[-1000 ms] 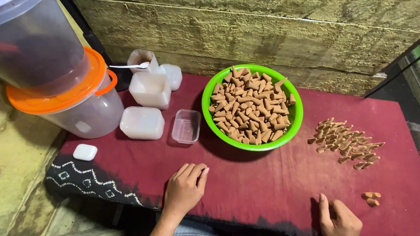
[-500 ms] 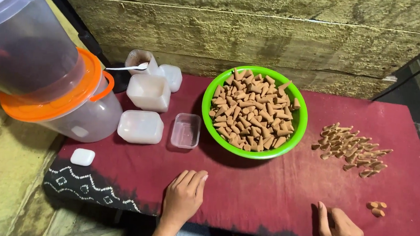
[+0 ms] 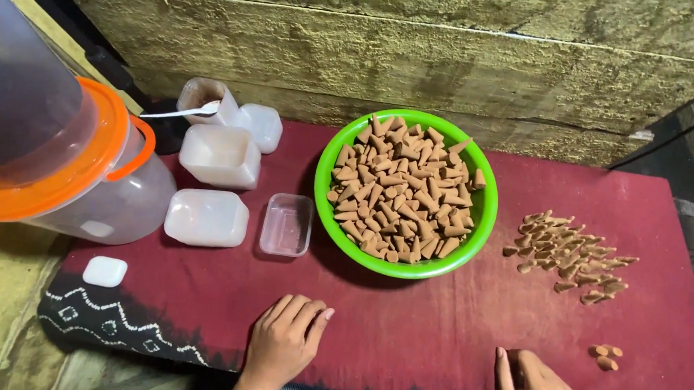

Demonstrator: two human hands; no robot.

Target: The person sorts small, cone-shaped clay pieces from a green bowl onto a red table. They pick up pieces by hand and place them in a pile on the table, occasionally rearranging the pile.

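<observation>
My left hand (image 3: 283, 345) flat on bench (image 3: 403, 335), grip open, empty; right hand (image 3: 534, 385) cut by frame edge, fingers curled, grip state unclear; two loose cones (image 3: 604, 357) just right of it; green bowl (image 3: 406, 193) of cones beyond.

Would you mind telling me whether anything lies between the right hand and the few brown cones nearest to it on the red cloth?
Nothing visible does. The right hand rests on the red cloth, and only bare cloth separates it from the small group of cones to its right. The larger loose pile of cones lies farther back, off that path.
</observation>
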